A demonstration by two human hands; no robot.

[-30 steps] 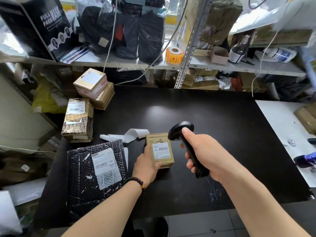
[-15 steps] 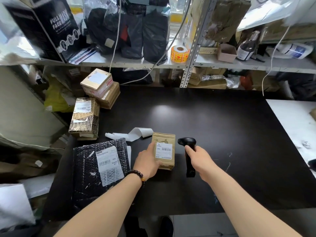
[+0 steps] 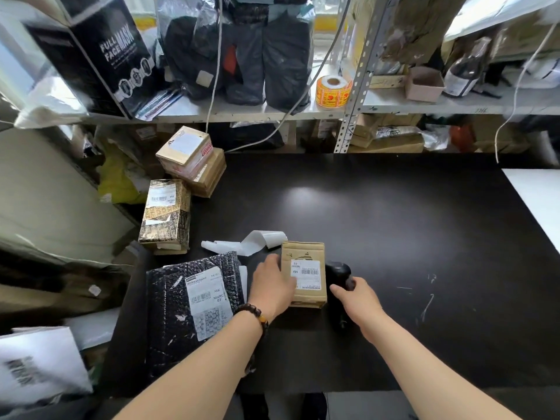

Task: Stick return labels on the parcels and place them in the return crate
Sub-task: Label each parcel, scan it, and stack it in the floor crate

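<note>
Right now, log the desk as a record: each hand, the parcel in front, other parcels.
Left hand: grips small cardboard parcel at its left side
Right hand: on black scanner, grip unclear
Parcel top: white barcode label
Other parcels: black bubble mailer, gold patterned box, stacked cardboard boxes
Shelf: orange label roll
Return crate: not in view

Bright daylight from window behind shelf (image 3: 394, 101), blown out at top. Soft glare patch on black table (image 3: 306, 197). Wide-angle bowing at edges. Motion blur in lower-left corner; centre sharp.
</note>
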